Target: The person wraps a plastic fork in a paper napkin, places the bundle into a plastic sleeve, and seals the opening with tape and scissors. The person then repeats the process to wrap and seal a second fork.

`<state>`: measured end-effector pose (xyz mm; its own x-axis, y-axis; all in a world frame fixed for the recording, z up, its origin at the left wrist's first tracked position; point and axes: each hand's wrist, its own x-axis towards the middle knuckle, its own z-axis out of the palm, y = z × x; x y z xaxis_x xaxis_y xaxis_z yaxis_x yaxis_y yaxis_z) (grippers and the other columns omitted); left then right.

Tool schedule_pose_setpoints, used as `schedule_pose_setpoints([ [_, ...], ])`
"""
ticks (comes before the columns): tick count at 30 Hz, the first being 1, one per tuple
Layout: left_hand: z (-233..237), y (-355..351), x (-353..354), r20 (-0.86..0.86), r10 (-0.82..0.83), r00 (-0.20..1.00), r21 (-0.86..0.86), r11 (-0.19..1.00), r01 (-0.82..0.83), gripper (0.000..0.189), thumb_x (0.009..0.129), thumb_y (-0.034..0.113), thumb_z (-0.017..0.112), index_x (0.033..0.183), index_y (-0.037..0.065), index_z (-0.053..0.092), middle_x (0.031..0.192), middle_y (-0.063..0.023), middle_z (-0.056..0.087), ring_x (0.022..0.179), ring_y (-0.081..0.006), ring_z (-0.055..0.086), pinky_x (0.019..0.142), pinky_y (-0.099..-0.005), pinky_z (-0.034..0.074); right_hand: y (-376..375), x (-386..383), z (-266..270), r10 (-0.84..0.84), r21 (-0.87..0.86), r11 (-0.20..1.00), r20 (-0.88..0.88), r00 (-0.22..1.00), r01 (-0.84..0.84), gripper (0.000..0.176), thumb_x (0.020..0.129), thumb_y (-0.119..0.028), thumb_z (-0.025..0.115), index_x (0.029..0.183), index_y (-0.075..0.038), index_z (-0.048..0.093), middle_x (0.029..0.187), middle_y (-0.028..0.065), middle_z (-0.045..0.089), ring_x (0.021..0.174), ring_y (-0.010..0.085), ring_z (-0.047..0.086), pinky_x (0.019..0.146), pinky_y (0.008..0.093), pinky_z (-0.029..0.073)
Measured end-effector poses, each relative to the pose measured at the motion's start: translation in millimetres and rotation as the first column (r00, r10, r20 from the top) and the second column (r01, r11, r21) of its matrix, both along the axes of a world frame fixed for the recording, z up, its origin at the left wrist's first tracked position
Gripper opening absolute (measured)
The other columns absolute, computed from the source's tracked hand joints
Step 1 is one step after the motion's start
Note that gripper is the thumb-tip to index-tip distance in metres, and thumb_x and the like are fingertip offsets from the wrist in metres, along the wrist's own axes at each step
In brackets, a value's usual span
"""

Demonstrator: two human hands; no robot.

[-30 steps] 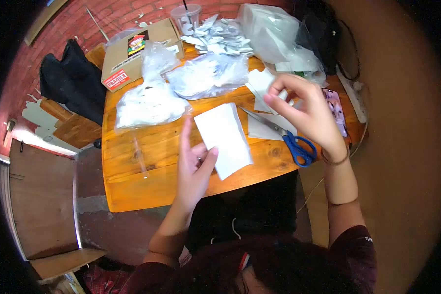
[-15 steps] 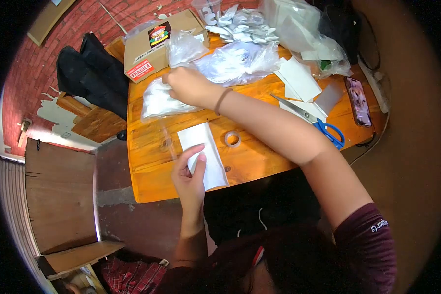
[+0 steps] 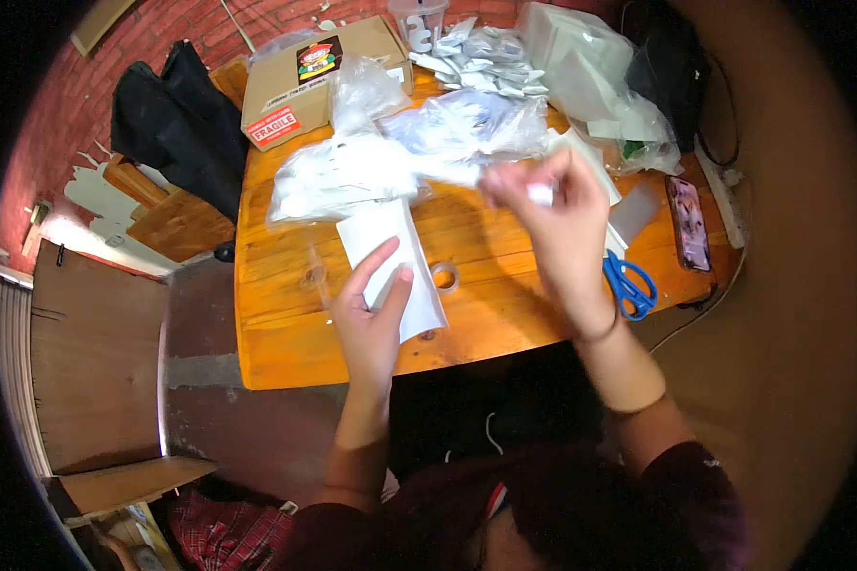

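My left hand [image 3: 371,309] grips a folded white paper sleeve [image 3: 379,233] by its lower part, thumb on top and fingers along the left side. The sleeve lies over the table near its front edge. Right of it is a small roll of clear tape [image 3: 445,277]. My right hand [image 3: 557,205] is raised over the right of the table, fingers pinched on a small white item [image 3: 540,194], blurred by motion. Behind the sleeve sits a clear plastic bag of white pieces [image 3: 338,181]. Blue-handled scissors [image 3: 630,288] lie beside my right wrist, blades mostly hidden.
A cardboard box [image 3: 364,57] marked fragile stands at the back left. Plastic bags [image 3: 471,124], a pile of small white packets [image 3: 486,59] and a plastic cup [image 3: 417,21] fill the back. A phone [image 3: 688,224] lies at the right edge, near a cable.
My right hand has drawn back from the plastic bag, moving right and toward me with a white item pinched in it. My left hand stays on the paper sleeve.
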<state>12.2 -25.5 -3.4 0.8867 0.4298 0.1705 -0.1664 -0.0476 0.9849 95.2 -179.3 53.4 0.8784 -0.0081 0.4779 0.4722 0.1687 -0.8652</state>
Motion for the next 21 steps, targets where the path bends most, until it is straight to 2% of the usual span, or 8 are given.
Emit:
schedule_pose_setpoints([
  [1, 4.9, -6.2, 3.5, -0.006, -0.016, 1.0, -0.073, 0.997, 0.016, 0.028, 0.085, 0.008, 0.06, 0.11, -0.004, 0.058, 0.095, -0.0056, 0.062, 0.085, -0.0067, 0.055, 0.075, -0.0186, 0.042, -5.6, -18.8, -6.9, 0.043, 0.126, 0.992, -0.119, 0.992, -0.028, 0.021, 0.075, 0.002, 0.07, 0.072, -0.002, 0.049, 0.074, 0.0089, 0.062, 0.071, 0.0136, 0.062, 0.063, 0.0239, 0.051],
  [3, 5.1, -19.0, 9.1, 0.019, -0.049, 0.999, -0.198, 0.979, 0.052, 0.03, 0.087, 0.009, 0.059, 0.113, -0.004, 0.056, 0.094, -0.0042, 0.062, 0.081, -0.0044, 0.055, 0.07, -0.017, 0.043, -13.1, -45.7, -25.4, -0.046, 0.011, 0.999, -0.169, 0.985, 0.048, 0.023, 0.075, 0.003, 0.069, 0.071, -0.003, 0.047, 0.074, 0.0085, 0.061, 0.069, 0.0117, 0.062, 0.065, 0.0236, 0.051],
  [5, -0.6, -33.2, 14.1, 0.078, -0.074, 0.994, -0.297, 0.95, 0.094, 0.031, 0.088, 0.009, 0.058, 0.115, -0.005, 0.053, 0.094, -0.0033, 0.061, 0.078, -0.0027, 0.055, 0.066, -0.016, 0.044, -16.8, -61.0, -40.3, -0.063, 0.067, 0.995, -0.205, 0.977, 0.078, 0.023, 0.075, 0.003, 0.069, 0.071, -0.003, 0.048, 0.072, 0.0054, 0.06, 0.071, 0.0101, 0.061, 0.065, 0.022, 0.05],
  [6, 2.4, -42.6, 14.5, 0.094, -0.072, 0.993, -0.356, 0.929, 0.102, 0.032, 0.087, 0.008, 0.058, 0.116, -0.005, 0.052, 0.094, -0.0034, 0.061, 0.079, -0.0032, 0.055, 0.066, -0.0167, 0.044, -16.3, -63.2, -43.5, -0.159, 0.052, 0.984, -0.17, 0.973, 0.17, 0.025, 0.073, 0.0, 0.073, 0.067, -0.003, 0.048, 0.068, 0.0026, 0.056, 0.067, 0.0071, 0.058, 0.06, 0.0196, 0.047],
  [9, 12.3, -65.6, 14.9, 0.13, -0.083, 0.988, -0.489, 0.862, 0.137, 0.034, 0.086, 0.006, 0.059, 0.117, -0.005, 0.05, 0.096, -0.0039, 0.06, 0.08, -0.0051, 0.056, 0.068, -0.0187, 0.046, -28.1, -68.7, -52.0, -0.275, -0.234, 0.943, -0.15, 0.95, 0.237, 0.029, 0.07, -0.003, 0.075, 0.061, -0.003, 0.048, 0.065, 0.0016, 0.053, 0.061, 0.0055, 0.054, 0.054, 0.0195, 0.043],
  [11, 13.1, -71.4, 14.6, 0.133, -0.118, 0.984, -0.531, 0.83, 0.171, 0.037, 0.085, 0.003, 0.06, 0.119, -0.004, 0.048, 0.097, -0.0047, 0.06, 0.082, -0.0067, 0.057, 0.069, -0.02, 0.047, -27.6, -68.9, -56.6, -0.243, -0.236, 0.947, -0.092, 0.966, 0.217, 0.027, 0.068, -0.003, 0.075, 0.061, -0.002, 0.049, 0.064, 0.0039, 0.051, 0.056, 0.0081, 0.051, 0.049, 0.0215, 0.041],
  [15, 8.3, -71.3, 12.3, 0.119, -0.089, 0.989, -0.498, 0.856, 0.137, 0.041, 0.082, -0.002, 0.061, 0.12, -0.004, 0.047, 0.099, -0.0056, 0.06, 0.086, -0.0085, 0.057, 0.072, -0.0219, 0.048, -29.4, -62.4, -38.5, -0.135, -0.369, 0.917, 0.065, 0.989, 0.15, 0.02, 0.066, -0.004, 0.073, 0.065, -0.002, 0.053, 0.064, 0.0068, 0.052, 0.056, 0.0146, 0.054, 0.05, 0.0247, 0.043],
  [21, 10.9, -40.0, 5.9, 0.109, -0.028, 0.994, -0.306, 0.95, 0.06, 0.054, 0.08, -0.006, 0.06, 0.129, -0.002, 0.038, 0.106, -0.0088, 0.057, 0.091, -0.011, 0.057, 0.076, -0.024, 0.048, -19.4, 27.4, 15.6, -0.021, -0.456, 0.854, 0.452, 0.892, 0.251, 0.01, 0.07, -0.004, 0.066, 0.073, -0.001, 0.056, 0.07, 0.0102, 0.054, 0.062, 0.0239, 0.056, 0.055, 0.0311, 0.045],
])
